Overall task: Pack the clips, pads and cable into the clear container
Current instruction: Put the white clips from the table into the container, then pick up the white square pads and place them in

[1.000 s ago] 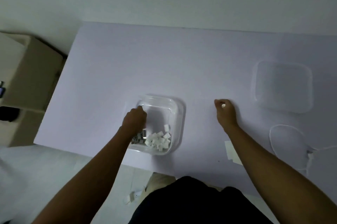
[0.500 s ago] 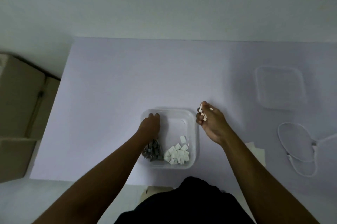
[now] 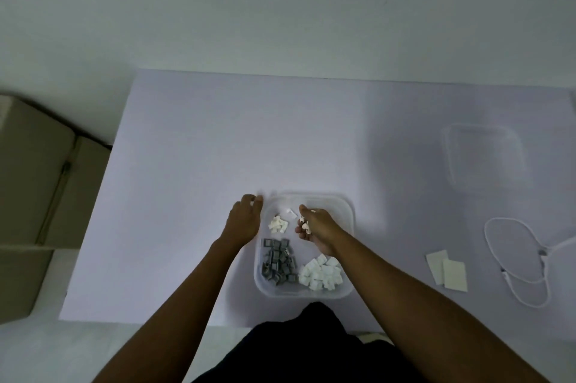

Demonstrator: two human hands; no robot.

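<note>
Head camera: right hand (image 3: 314,226) cups white clips (image 3: 304,223) over the clear container (image 3: 327,198) to drop them in; left hand (image 3: 246,217) rests loose beside it, maybe steadying.

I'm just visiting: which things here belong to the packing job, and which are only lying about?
Job: clear container; grey clips and white clips inside it; right hand holding more white clips over it; left hand beside it; pads and cable on the table, not yet packed.
Lying about: cardboard box left of the table; clear lid, set aside.
</note>
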